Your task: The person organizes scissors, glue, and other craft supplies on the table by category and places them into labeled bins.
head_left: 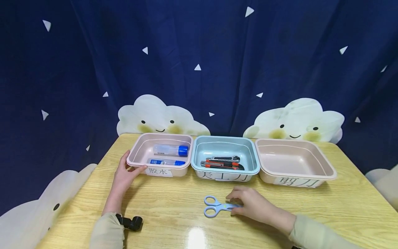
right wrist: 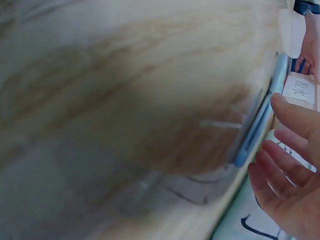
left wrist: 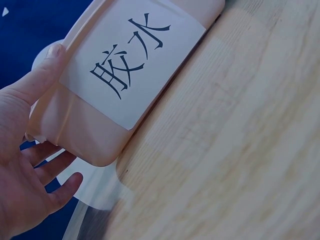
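Light-blue scissors (head_left: pixel 217 206) lie on the table, handle loops to the left. My right hand (head_left: pixel 255 204) is over their blade end, hiding the tips. Its fingers are loosely bent, and in the right wrist view the thumb (right wrist: pixel 290 112) is right at the scissors (right wrist: pixel 252 132) while the fingers stay spread. My left hand (head_left: pixel 125 174) holds the front left corner of a pink bin (head_left: pixel 183 171), thumb on the front rim and fingers along the left side. Two blue-capped glue bottles, the clear one (head_left: pixel 166 149) behind the bluer one (head_left: pixel 166 162), lie inside.
A blue bin (head_left: pixel 225 139) stands in the middle of the row with several utility knives (head_left: pixel 224 164) in it. To its right is another pink bin (head_left: pixel 289 155). All three have paper labels in front. A dark blue curtain (head_left: pixel 217 52) hangs behind the wooden table (head_left: pixel 168 221).
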`<state>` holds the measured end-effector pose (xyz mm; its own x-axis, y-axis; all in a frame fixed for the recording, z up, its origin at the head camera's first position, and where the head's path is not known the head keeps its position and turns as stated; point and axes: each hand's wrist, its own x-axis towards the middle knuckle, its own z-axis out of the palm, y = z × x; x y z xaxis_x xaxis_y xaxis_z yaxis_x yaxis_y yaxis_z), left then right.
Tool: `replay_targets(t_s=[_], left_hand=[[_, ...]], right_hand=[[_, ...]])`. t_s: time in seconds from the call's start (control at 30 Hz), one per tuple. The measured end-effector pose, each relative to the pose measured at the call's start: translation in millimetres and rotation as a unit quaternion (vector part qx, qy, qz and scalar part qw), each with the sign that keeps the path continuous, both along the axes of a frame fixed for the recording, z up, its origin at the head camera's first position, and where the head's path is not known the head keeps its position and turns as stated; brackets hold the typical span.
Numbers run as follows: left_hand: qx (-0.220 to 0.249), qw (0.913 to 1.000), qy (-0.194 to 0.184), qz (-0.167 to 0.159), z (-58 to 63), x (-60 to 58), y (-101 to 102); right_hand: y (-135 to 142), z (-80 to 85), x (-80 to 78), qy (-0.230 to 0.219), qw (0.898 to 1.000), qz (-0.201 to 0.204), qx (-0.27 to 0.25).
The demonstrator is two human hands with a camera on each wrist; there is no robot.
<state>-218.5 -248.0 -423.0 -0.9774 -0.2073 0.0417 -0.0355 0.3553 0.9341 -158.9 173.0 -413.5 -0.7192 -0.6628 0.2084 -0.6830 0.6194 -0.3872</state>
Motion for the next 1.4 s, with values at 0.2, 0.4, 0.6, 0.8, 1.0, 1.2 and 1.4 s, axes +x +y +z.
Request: replay_targets(t_s=[0.2, 0.4, 0.6, 0.8, 1.0, 1.2, 1.4], left_hand=[[-0.001, 1.0000, -0.003, 0.000, -0.7, -0.3, 0], [-0.004, 1.0000, -0.002, 0.001, -1.0, -1.2, 0], [-0.008, 1.0000, -0.001, 0.000, -0.6, -1.4, -1], [-0.003, 1.0000, -0.001, 0.000, -2.0, -1.2, -1], [-0.005, 1.0000, 0.002, -0.002, -1.0, -2.2, 0], [-0.003, 1.0000, 0.006, -0.001, -0.6, -2.8, 0], [0.002, 1.0000, 0.008, -0.001, -1.3, -1.4, 0]], right_hand=[[-2, -6.0, 1.6, -0.004, 1.000, 0.008, 0.011], [-4, -5.2, 3.4, -0.023, 1.000, 0.007, 0.008], [-5, -4.6, 3.0, -0.004, 1.000, 0.021, 0.011], [-1, 1.3, 4.0, 0.020, 1.000, 0.015, 0.013], [7, 13.7, 5.1, 0.079, 0.997, 0.013, 0.002], [20, 30.6, 5.0, 0.154, 0.988, -0.003, -0.018], [37, 49.0, 1.3, 0.201, 0.979, -0.038, -0.011]])
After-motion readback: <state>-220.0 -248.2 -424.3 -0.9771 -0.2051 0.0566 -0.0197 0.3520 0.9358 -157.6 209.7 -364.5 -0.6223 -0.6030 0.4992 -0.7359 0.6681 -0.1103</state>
